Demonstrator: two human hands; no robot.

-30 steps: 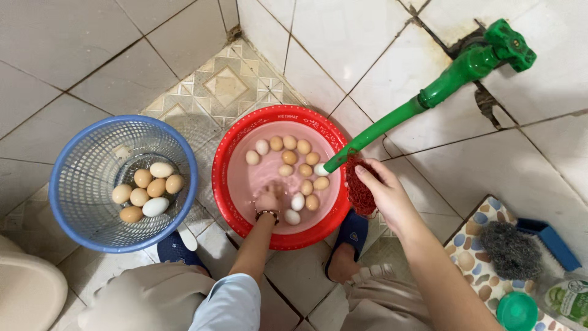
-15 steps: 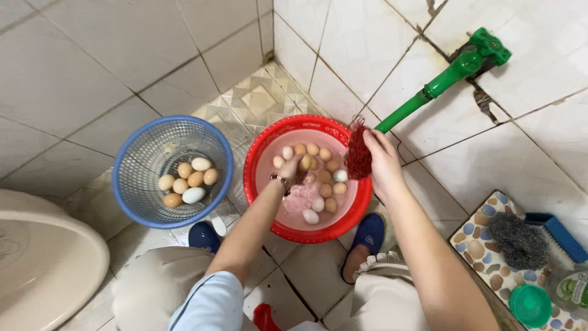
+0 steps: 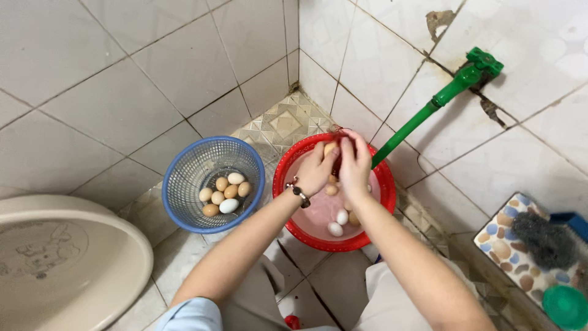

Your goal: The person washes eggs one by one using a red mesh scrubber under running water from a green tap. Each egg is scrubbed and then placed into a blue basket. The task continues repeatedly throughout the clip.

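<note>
- Left hand (image 3: 315, 168) gripping one brown egg (image 3: 330, 149), fingers curled tight round it, over the far rim of the red basin (image 3: 288, 196).
- Right hand (image 3: 355, 162) closing on the same egg from the other side, something red showing at the fingertips; grip narrow, hard to tell what it is pinching.
- Red basin sitting on the tiled floor, about six eggs showing, two white.
- Blue basket (image 3: 184, 184) just left of it, holding six eggs.
- One green hose (image 3: 422, 116) leaning on the wall.
</note>
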